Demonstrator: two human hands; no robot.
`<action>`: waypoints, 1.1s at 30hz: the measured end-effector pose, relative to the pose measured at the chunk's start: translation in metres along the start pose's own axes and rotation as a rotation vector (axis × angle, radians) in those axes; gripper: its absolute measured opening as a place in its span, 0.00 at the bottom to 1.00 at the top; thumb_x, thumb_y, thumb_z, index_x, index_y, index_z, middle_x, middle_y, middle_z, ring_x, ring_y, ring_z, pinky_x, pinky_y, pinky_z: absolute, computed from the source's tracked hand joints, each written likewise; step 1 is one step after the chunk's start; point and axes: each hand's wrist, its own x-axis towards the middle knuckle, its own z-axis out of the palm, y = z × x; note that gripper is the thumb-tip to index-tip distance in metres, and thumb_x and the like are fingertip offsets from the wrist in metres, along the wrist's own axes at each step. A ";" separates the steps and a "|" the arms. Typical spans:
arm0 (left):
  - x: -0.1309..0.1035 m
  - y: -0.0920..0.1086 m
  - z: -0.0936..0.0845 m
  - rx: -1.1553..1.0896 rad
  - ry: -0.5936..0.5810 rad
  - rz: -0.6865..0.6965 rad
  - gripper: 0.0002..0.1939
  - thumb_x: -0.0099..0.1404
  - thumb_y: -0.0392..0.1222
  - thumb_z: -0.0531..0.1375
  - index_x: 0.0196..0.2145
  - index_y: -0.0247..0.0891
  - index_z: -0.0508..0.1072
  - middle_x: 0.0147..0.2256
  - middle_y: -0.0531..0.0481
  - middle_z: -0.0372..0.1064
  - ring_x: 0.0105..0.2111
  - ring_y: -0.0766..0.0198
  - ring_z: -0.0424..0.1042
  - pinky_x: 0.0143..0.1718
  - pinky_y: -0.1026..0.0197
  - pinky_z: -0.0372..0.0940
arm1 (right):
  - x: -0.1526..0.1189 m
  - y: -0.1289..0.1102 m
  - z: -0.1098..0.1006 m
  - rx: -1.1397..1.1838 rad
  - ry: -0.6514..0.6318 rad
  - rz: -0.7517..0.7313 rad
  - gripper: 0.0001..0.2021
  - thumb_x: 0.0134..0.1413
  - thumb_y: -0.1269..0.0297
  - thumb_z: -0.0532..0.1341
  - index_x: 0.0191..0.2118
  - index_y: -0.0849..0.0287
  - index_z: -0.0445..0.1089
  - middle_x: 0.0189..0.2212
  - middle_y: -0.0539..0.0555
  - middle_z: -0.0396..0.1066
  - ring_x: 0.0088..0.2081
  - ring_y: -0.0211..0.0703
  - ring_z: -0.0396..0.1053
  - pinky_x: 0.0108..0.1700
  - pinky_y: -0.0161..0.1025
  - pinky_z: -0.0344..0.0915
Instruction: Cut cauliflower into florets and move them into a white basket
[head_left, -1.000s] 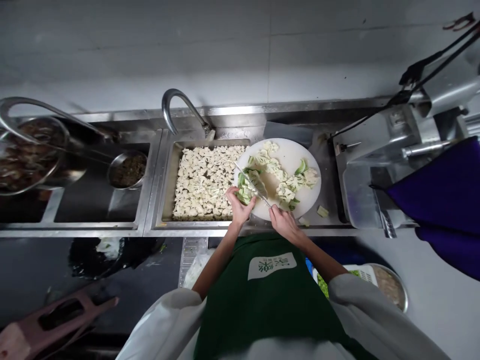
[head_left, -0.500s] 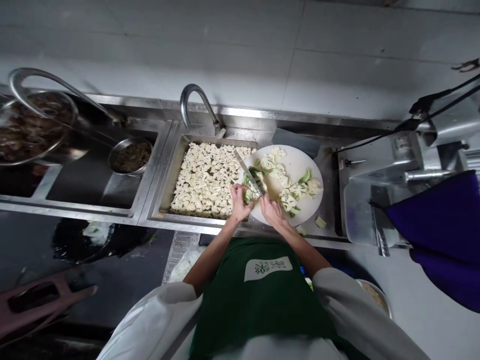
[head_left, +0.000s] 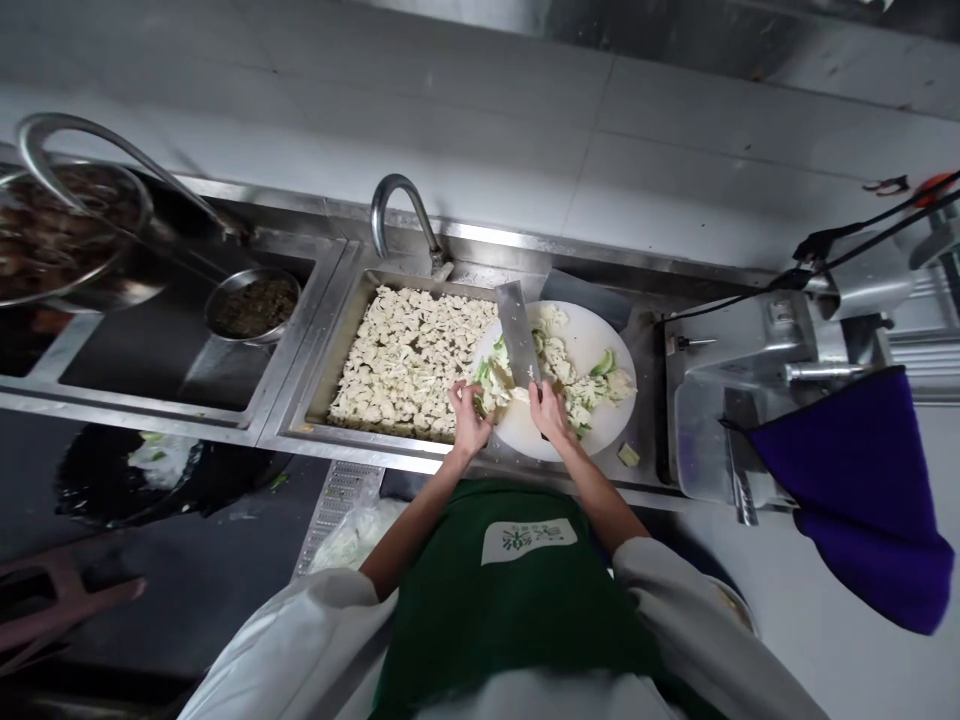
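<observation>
Cauliflower [head_left: 491, 384] under your left hand, cleaver [head_left: 517, 335] in your right

Head view, looking down: the cauliflower piece, pale with green leaf, sits at the left side of a round white cutting board [head_left: 592, 327], directly in front of you. The fingers of your left hand [head_left: 470, 420] curl around its near left edge, thumb toward you. Your right hand [head_left: 549, 410] is clenched around the cleaver's handle. The broad blade points away from you, its flat side facing up, and its far end reaches past the board's upper left edge. Whether the blade touches the piece, you cannot tell from here. More cut cauliflower [head_left: 559, 362] and leaves lie to the right of the blade, and a pale green stub [head_left: 628, 455] rests off the board, near its lower right edge.

Left of the board, a steel sink basin [head_left: 318, 408] holds a wide layer of small white florets [head_left: 409, 360], beneath a curved faucet [head_left: 405, 185]. Farther left is a metal bowl [head_left: 271, 338] with dark contents. Right of the board hangs a purple cloth [head_left: 862, 490].
</observation>
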 end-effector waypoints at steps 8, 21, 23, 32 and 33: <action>-0.014 -0.017 -0.025 -0.147 0.086 -0.106 0.16 0.50 0.34 0.62 0.37 0.43 0.64 0.53 0.42 0.64 0.60 0.50 0.66 0.54 0.48 0.71 | -0.007 0.003 -0.009 0.087 0.034 0.058 0.21 0.76 0.55 0.44 0.49 0.61 0.70 0.36 0.60 0.78 0.37 0.48 0.75 0.39 0.37 0.64; -0.016 0.003 -0.012 -0.040 0.094 -0.035 0.17 0.53 0.29 0.61 0.39 0.43 0.65 0.51 0.42 0.60 0.57 0.50 0.66 0.59 0.43 0.68 | -0.040 -0.043 0.009 -0.278 -0.175 -0.032 0.20 0.78 0.62 0.43 0.55 0.66 0.68 0.39 0.65 0.81 0.37 0.50 0.78 0.37 0.37 0.62; -0.015 0.002 -0.012 -0.050 0.076 -0.044 0.16 0.53 0.29 0.62 0.38 0.43 0.64 0.51 0.41 0.59 0.57 0.50 0.66 0.58 0.44 0.70 | -0.032 -0.050 0.010 -0.288 -0.197 -0.028 0.19 0.78 0.62 0.43 0.57 0.65 0.67 0.41 0.65 0.81 0.38 0.49 0.78 0.38 0.37 0.63; 0.004 -0.004 -0.015 -0.118 0.069 -0.067 0.17 0.50 0.30 0.64 0.34 0.44 0.61 0.48 0.44 0.63 0.52 0.53 0.68 0.57 0.44 0.70 | -0.005 -0.072 0.001 -0.283 -0.227 -0.023 0.22 0.79 0.61 0.42 0.62 0.67 0.65 0.42 0.67 0.80 0.41 0.51 0.79 0.41 0.39 0.67; 0.004 -0.006 -0.015 -0.140 0.083 -0.091 0.18 0.49 0.30 0.64 0.33 0.44 0.61 0.46 0.45 0.63 0.52 0.53 0.68 0.58 0.44 0.69 | -0.003 -0.072 0.000 -0.292 -0.221 -0.020 0.21 0.79 0.61 0.43 0.61 0.67 0.65 0.42 0.67 0.80 0.42 0.51 0.80 0.41 0.39 0.67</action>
